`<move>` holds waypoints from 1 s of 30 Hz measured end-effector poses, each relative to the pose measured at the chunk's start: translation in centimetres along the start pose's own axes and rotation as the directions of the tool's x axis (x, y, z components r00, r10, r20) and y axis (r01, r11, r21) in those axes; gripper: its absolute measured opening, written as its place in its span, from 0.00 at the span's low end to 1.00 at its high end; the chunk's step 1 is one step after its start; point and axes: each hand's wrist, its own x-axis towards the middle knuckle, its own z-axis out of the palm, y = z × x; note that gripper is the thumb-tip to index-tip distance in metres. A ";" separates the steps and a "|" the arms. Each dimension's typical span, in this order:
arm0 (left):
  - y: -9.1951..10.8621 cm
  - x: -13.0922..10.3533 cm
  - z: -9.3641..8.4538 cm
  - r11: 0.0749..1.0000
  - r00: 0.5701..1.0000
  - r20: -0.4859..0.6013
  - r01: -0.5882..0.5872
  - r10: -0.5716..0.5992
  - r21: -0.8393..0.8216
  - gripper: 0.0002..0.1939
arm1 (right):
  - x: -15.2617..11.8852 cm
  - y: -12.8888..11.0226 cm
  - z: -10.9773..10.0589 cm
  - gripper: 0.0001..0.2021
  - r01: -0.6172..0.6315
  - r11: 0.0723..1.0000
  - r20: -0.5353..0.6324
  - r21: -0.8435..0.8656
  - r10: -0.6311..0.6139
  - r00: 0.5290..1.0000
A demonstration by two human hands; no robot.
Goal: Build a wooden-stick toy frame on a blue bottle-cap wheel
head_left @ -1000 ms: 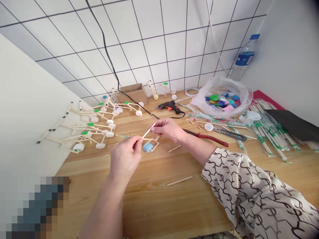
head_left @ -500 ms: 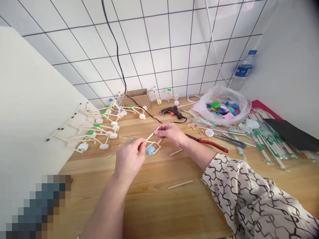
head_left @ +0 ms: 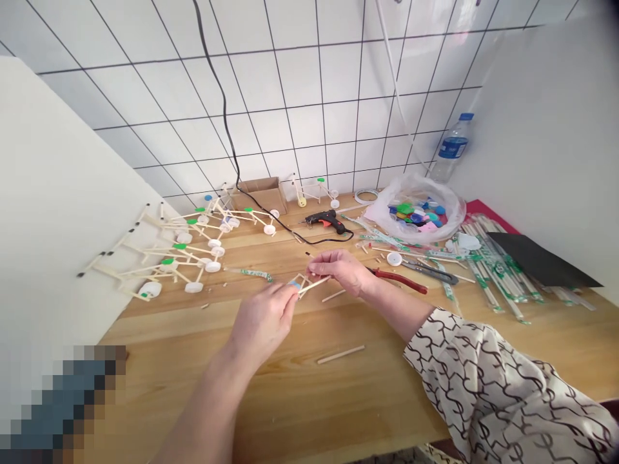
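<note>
My left hand (head_left: pixel 264 314) pinches one end of a thin pale wooden stick (head_left: pixel 313 285), which slants up to the right. Its other end reaches the underside of my right hand (head_left: pixel 338 269). The right thumb and fingers are closed together, and what lies between them is too small to make out. Just behind the left fingertips is a small stick frame (head_left: pixel 302 280) with a blue piece (head_left: pixel 294 283), partly hidden by that hand. Another short stick (head_left: pixel 333 295) lies below the right hand, and a loose stick (head_left: pixel 341 354) rests nearer me.
Several stick models with white wheels (head_left: pixel 213 265) stand at left. Behind are a cardboard box (head_left: pixel 264 193) and a glue gun (head_left: pixel 326 221) with its cord. Red-handled pliers (head_left: pixel 399 280), a cutter knife (head_left: pixel 432 271), a bag of caps (head_left: pixel 454 212) and wrapped sticks (head_left: pixel 503 270) lie right.
The stick has turned from pointing steeply upward to lying flatter, its far end now lower. My left hand has moved slightly right and down, covering more of the blue piece. The view has shifted.
</note>
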 end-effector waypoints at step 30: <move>-0.8 -0.6 1.1 0.964 0.995 0.052 0.096 -0.085 -0.249 0.12 | -2.1 3.3 -2.1 0.13 0.265 0.691 0.173 -0.673 -0.201 0.964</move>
